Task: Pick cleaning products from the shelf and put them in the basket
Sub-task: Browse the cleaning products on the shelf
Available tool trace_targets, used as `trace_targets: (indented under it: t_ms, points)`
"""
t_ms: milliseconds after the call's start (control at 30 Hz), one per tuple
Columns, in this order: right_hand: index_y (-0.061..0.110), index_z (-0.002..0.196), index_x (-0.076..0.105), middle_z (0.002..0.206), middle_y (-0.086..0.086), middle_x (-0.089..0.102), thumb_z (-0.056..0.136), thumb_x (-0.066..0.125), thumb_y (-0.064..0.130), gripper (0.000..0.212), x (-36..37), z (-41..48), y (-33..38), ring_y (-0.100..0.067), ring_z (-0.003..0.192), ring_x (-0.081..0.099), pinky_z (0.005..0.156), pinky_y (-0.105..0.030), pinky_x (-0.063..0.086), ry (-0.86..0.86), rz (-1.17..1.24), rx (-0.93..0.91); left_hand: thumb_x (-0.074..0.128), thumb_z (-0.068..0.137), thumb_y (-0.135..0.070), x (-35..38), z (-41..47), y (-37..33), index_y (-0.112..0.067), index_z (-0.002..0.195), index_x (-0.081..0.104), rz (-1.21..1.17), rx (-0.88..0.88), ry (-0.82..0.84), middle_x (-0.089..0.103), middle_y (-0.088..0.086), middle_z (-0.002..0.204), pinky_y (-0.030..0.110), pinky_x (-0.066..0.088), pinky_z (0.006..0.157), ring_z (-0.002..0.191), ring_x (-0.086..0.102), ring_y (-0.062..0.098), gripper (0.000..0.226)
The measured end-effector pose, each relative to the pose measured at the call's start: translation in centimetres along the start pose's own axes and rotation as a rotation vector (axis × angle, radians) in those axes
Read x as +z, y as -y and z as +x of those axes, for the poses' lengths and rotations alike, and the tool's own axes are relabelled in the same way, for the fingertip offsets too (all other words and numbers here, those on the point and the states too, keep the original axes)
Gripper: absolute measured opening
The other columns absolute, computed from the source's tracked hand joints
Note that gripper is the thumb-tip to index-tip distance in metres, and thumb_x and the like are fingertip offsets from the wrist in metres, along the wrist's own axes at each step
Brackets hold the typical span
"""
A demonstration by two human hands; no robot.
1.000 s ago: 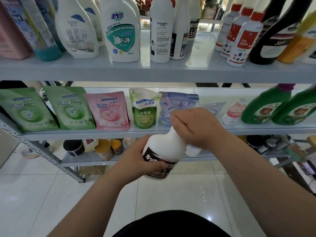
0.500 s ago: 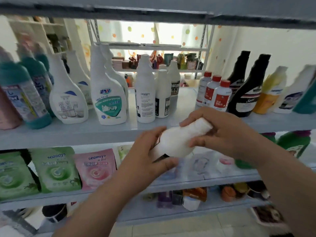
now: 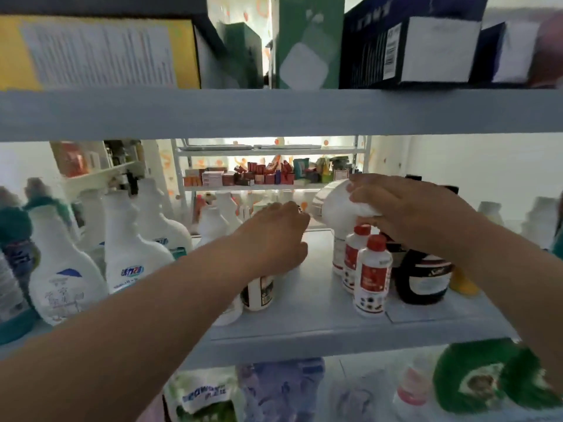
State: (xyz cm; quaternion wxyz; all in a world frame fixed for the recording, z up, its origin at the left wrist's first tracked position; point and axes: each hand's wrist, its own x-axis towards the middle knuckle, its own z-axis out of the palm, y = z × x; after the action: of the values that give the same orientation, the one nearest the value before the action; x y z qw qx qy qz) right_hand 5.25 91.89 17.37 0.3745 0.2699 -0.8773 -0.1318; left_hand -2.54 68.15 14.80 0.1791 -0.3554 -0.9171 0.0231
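Now both of the person's arms reach into the middle shelf (image 3: 304,333) of the rack. Their right hand (image 3: 408,214) grips a white bottle (image 3: 335,205), fingers wrapped over its rounded body, and holds it tilted in the air just above a cluster of red-capped bottles (image 3: 373,275) standing upright on the shelf. Just beside those, to the right, stands a squat black bottle (image 3: 423,278) with a pale label. The left hand (image 3: 274,236) sits lower and further left, fingers curved downward over the top of a dark-labelled bottle (image 3: 262,289). Whether it actually grasps that one I cannot tell, since the hand hides the neck. White spray bottles (image 3: 134,254) crowd the shelf's left end. Green and dark boxes (image 3: 307,41) sit on the board above, and soft refill pouches (image 3: 201,397) lie blurred on the one below.
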Motion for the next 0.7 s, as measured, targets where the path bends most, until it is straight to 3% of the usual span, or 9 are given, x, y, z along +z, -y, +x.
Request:
trace_targets:
  t_ms: [133, 267, 367, 433, 500, 600, 700]
  points:
    - [0.009, 0.123, 0.061, 0.129, -0.017, 0.067, 0.070, 0.090, -0.002, 0.062, 3.5, 1.2, -4.2, -0.040, 0.086, 0.072, 0.047, -0.047, 0.059, -0.033, -0.084, -0.060, 0.058, 0.099, -0.029, 1.3, 7.3, 0.4, -0.012, 0.157, 0.029, 0.143, -0.100, 0.186, 0.030, 0.015, 0.158, 0.052, 0.043, 0.111, 0.148, 0.027, 0.037, 0.067]
    - [0.010, 0.126, 0.057, 0.125, -0.016, 0.067, 0.073, 0.088, 0.001, 0.062, 6.5, 2.4, -6.9, -0.040, 0.086, 0.071, 0.049, -0.045, 0.059, -0.028, -0.064, -0.068, 0.066, 0.094, -0.015, 2.8, 13.1, 1.4, -0.015, 0.161, 0.019, 0.149, -0.239, 0.240, 0.025, 0.018, 0.161, 0.054, 0.044, 0.109, 0.148, 0.028, 0.039, 0.082]
    - [0.010, 0.126, 0.061, 0.124, -0.014, 0.067, 0.078, 0.083, 0.001, 0.054, 7.8, 3.1, -8.1, -0.039, 0.091, 0.070, 0.058, -0.044, 0.060, -0.009, -0.046, -0.063, 0.063, 0.092, -0.008, 3.6, 15.7, 2.3, -0.015, 0.158, 0.028, 0.094, -0.316, 0.268, 0.042, 0.019, 0.147, 0.041, 0.050, 0.092, 0.126, 0.050, 0.034, 0.075]
    - [0.014, 0.133, 0.059, 0.131, -0.009, 0.063, 0.087, 0.075, 0.006, 0.049, 8.4, 3.7, -8.6, -0.035, 0.102, 0.066, 0.073, -0.041, 0.059, 0.013, 0.013, -0.018, 0.062, 0.093, -0.007, 3.9, 16.6, 2.8, -0.013, 0.156, 0.034, 0.045, -0.354, 0.266, 0.055, 0.012, 0.121, 0.034, 0.048, 0.081, 0.101, 0.058, 0.024, 0.069]
    - [0.014, 0.135, 0.058, 0.130, -0.008, 0.062, 0.089, 0.073, 0.006, 0.049, 8.8, 4.1, -8.8, -0.034, 0.100, 0.065, 0.072, -0.036, 0.055, 0.034, 0.022, -0.014, 0.060, 0.096, -0.006, 4.1, 17.0, 3.0, -0.010, 0.151, 0.043, 0.029, -0.400, 0.262, 0.058, 0.010, 0.118, 0.035, 0.053, 0.089, 0.101, 0.061, 0.024, 0.058]
    - [0.009, 0.123, 0.065, 0.112, -0.013, 0.069, 0.076, 0.085, 0.002, 0.052, 9.4, 4.5, -9.3, -0.035, 0.078, 0.068, 0.054, -0.029, 0.046, 0.019, -0.007, -0.057, 0.049, 0.103, -0.010, 4.2, 17.0, 2.5, -0.003, 0.147, 0.047, 0.132, -0.447, 0.301, 0.048, 0.017, 0.149, 0.046, 0.045, 0.110, 0.132, 0.053, 0.036, 0.045]
    - [0.013, 0.127, 0.059, 0.117, -0.013, 0.068, 0.083, 0.082, 0.012, 0.050, 10.4, 5.3, -10.0, -0.035, 0.082, 0.068, 0.058, -0.036, 0.053, -0.003, -0.010, -0.034, 0.057, 0.101, -0.007, 4.4, 16.5, 1.0, 0.002, 0.152, 0.037, 0.148, -0.449, 0.210, 0.046, 0.020, 0.147, 0.044, 0.045, 0.108, 0.128, 0.056, 0.034, 0.056]
